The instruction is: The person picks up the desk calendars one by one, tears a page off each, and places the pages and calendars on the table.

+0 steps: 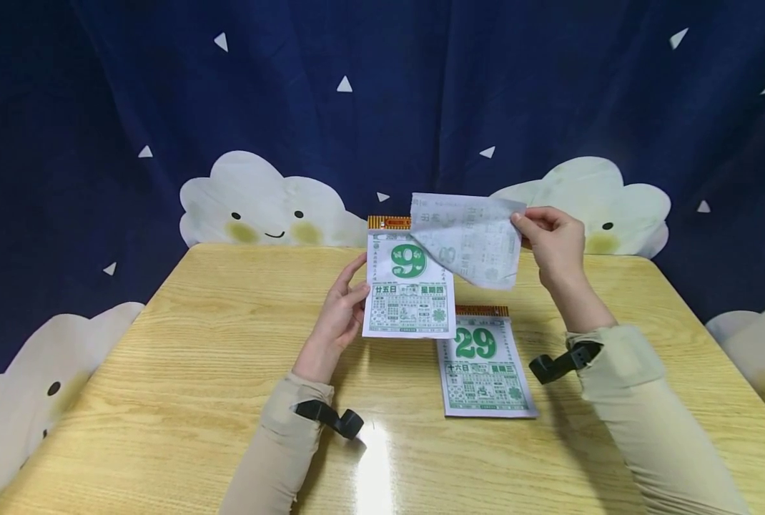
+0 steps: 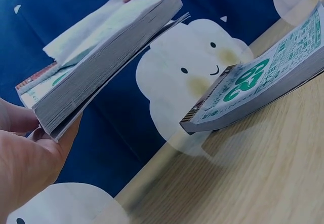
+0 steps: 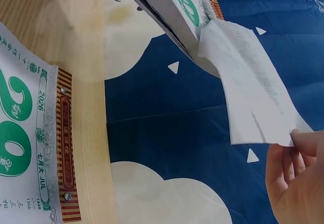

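Note:
My left hand (image 1: 340, 315) grips a thick tear-off calendar (image 1: 408, 311) by its left edge, thumb at the front, above the table. The calendar's front leaf shows a big green 9 under an orange-striped header. Between thumb and fingers, my right hand (image 1: 556, 239) pinches the corner of a thin calendar page (image 1: 485, 247), folded over with its back showing. In the right wrist view this page (image 3: 248, 92) still meets the calendar near the header. A second calendar (image 1: 485, 386), showing a green 29, lies on the table below, its upper left corner hidden behind the held one.
The wooden table (image 1: 215, 372) runs up to a dark blue curtain (image 1: 395, 93) with white clouds and triangles. Small black devices are strapped to the left wrist (image 1: 340, 420) and right wrist (image 1: 559, 365).

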Motion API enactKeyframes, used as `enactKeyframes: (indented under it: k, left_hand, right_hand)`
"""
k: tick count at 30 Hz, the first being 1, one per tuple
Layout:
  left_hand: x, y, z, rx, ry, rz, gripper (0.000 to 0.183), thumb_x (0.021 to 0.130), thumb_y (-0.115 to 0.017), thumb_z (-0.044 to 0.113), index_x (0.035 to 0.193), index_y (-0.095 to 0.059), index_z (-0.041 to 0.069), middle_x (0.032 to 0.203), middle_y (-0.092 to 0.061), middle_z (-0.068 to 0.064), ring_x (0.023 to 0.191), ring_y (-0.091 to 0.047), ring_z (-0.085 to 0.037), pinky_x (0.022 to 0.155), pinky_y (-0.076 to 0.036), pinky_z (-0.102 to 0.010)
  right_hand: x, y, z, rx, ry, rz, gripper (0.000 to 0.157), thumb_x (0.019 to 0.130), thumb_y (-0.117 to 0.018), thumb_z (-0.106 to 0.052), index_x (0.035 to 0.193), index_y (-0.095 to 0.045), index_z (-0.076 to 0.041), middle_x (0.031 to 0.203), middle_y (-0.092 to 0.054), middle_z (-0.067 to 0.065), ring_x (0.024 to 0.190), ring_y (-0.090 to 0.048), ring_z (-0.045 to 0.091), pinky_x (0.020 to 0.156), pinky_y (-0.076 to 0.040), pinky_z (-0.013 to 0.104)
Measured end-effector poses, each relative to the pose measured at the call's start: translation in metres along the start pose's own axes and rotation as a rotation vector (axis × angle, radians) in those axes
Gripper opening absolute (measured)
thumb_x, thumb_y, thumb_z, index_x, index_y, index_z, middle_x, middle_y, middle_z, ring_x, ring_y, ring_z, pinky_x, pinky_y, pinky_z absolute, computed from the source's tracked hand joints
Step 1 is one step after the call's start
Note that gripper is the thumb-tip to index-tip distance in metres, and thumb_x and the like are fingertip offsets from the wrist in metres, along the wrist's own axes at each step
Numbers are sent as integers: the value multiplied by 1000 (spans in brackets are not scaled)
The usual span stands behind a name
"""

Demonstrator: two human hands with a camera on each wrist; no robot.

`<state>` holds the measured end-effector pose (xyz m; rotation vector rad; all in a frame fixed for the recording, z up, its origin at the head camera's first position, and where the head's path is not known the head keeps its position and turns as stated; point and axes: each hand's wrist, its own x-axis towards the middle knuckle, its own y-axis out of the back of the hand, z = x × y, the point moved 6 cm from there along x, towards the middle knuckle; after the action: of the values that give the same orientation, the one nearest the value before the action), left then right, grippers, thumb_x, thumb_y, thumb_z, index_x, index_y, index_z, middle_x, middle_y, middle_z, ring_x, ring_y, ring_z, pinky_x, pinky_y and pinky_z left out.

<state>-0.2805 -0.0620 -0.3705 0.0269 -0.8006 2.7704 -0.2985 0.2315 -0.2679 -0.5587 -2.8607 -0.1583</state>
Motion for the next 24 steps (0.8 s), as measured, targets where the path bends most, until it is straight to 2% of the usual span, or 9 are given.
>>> enactKeyframes:
  k: [5,8,12,17,24]
  left_hand:
    - [0,0,-1,-13,-3,24,51,94,-33,-4,141,-33,16,90,-68,-3,72,-66,-13,62,-54,-25]
    - [-1,6,0,-75,5,67,52,94,-34,-4,141,-32,19,95,-67,-3,75,-66,-13,65,-54,-24]
    - [-1,20,6,-149,-15,134,54,93,-34,-4,141,-32,21,104,-63,-5,77,-65,-14,68,-54,-25]
    - [-2,27,10,-133,-18,120,55,94,-32,-4,142,-30,22,107,-61,-6,79,-66,-14,70,-54,-26]
    - [-3,34,13,-110,-1,118,56,94,-31,-5,144,-26,19,100,-64,-3,75,-65,-13,66,-54,-25]
  right_hand:
    - [1,1,0,42,-18,20,12,80,-69,-12,86,-64,-3,64,-61,-11,57,-58,1,54,-50,13]
    - [3,9,1,198,-54,52,5,79,-68,-5,79,-63,-6,63,-62,-6,54,-59,4,52,-50,15]
    - [7,26,-1,370,-69,128,12,78,-66,3,72,-60,-6,60,-63,-2,50,-60,6,48,-50,17]
    - [9,37,-3,322,-47,169,13,77,-68,1,71,-61,-8,58,-62,-5,48,-58,4,46,-48,15]
    - [8,37,-2,249,-54,185,10,78,-69,-4,74,-61,-9,60,-61,-6,49,-57,3,48,-49,15]
